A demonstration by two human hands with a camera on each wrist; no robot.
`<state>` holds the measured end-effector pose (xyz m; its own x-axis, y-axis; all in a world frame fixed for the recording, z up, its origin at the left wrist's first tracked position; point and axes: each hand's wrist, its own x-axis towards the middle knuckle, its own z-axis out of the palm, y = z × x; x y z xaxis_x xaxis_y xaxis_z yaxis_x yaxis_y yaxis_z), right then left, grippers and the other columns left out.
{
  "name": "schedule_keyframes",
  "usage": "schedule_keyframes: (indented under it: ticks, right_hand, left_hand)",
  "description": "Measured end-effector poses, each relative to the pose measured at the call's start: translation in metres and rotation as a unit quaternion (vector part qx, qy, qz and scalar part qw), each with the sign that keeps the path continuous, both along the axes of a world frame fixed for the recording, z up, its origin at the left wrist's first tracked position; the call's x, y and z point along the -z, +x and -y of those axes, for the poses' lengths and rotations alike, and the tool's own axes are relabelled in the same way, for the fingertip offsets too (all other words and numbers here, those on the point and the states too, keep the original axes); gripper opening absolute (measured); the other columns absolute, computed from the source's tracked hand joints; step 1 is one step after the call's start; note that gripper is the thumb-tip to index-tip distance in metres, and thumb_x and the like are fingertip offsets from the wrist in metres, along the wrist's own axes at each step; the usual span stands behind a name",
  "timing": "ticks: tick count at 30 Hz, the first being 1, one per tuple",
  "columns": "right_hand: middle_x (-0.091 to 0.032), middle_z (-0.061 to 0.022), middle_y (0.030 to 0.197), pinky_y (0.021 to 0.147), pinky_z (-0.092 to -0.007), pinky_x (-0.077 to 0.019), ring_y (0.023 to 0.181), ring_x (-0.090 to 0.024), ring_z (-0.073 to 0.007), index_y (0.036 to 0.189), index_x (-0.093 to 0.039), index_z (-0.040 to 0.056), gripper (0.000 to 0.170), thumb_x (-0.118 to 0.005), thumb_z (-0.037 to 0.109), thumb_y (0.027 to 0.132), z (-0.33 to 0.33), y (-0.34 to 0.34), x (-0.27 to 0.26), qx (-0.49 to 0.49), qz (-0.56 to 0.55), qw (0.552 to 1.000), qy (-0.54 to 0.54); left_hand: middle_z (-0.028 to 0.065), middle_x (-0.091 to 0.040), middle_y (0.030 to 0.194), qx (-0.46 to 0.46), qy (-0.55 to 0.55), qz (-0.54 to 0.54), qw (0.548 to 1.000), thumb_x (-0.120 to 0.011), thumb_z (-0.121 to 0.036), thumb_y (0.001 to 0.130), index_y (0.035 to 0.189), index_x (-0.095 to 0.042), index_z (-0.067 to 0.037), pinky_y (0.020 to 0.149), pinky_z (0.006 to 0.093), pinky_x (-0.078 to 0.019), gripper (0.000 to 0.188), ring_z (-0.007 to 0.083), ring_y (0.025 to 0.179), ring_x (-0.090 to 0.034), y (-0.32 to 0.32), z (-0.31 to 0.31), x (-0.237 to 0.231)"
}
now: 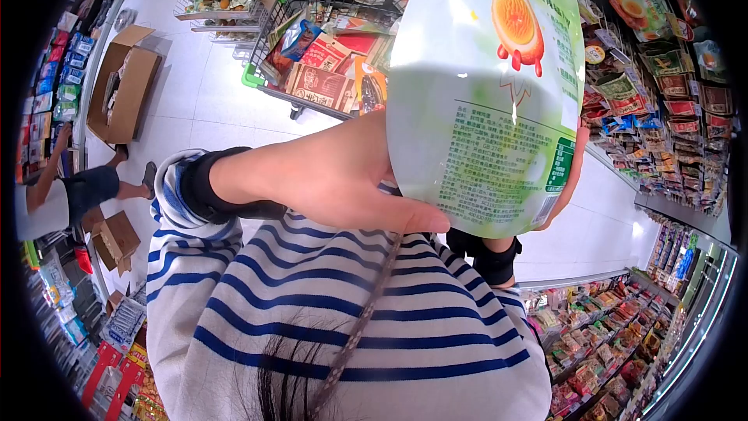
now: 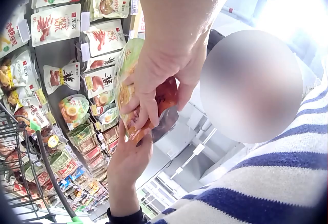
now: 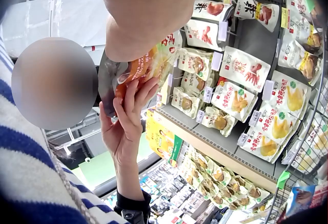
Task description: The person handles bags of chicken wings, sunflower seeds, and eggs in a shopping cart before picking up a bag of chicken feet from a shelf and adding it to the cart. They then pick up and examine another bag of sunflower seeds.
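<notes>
Between both hands, up in front of the striped top [image 1: 327,320], is 1 pouch [image 1: 483,101], tilted slightly, small-print side toward the wearer, prob. so the text can be read. L hand [image 1: 335,179] grips the lower left edge: thumb on the print side, fingers wrapped behind on the orange-panel side, seen in the wrist views. R hand [image 1: 575,175] grips the opp. edge, fingers curled round it, so the pkg is supported from 2 sides & prob. kept from flopping; its thumb isn't clear from the head cam. Hands count: 2, both on the same pouch, neither free. Black wrist bands [image 1: 204,187]: 2, one per arm. Cart [image 1: 251,76]: 1, wire w/ green corners, just beyond the pouch, prob. parked there for easy reach. Its load: 1 blue pkt [image 1: 298,39], at least 2 red pkgs [image 1: 315,87], rest overlap, can't get a full no. Cardboard boxes [image 1: 144,82] on the floor to the left: 2 plainly seen, flaps up, maybe for restocking. Other person [image 1: 93,191]: 1, at far left, near the boxes. Shelf packs [image 3: 245,69] face outward beside price tags [image 3: 268,90], prob. for quick picking; dozens, too many & too small to count exactly.
</notes>
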<state>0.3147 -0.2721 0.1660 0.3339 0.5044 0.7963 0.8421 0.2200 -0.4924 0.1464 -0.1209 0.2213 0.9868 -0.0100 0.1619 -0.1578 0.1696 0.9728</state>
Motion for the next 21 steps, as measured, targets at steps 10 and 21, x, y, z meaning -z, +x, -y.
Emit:
schedule_keyframes:
  ticks: [10, 21]
  right_hand:
    - [-0.034, -0.0259, 0.121, 0.087, -0.0386, -0.0406, 0.108, -0.040, -0.0320, 0.119, -0.029, -0.0005, 0.039, -0.041, 0.011, 0.084, -0.004, -0.015, -0.013, 0.115, 0.006, 0.991, -0.066]
    - [-0.031, -0.0268, 0.122, 0.086, -0.0399, -0.0424, 0.110, -0.038, -0.0335, 0.120, -0.027, 0.0007, 0.037, -0.037, 0.012, 0.086, 0.002, 0.006, 0.007, -0.021, -0.005, 1.000, 0.003]
  left_hand:
    - [0.0125, -0.054, 0.097, -0.005, 0.002, 0.003, 1.000, -0.060, -0.007, 0.073, 0.104, -0.046, 0.004, 0.075, 0.0278, -0.0455, 0.036, 0.0166, 0.085, -0.053, 0.001, 0.000, -0.001]
    - [0.0127, -0.053, 0.098, 0.000, 0.003, 0.008, 1.000, -0.060, -0.007, 0.073, 0.108, -0.042, 0.004, 0.076, 0.0281, -0.0451, 0.041, 0.0166, 0.088, -0.052, 0.002, 0.001, 0.000]
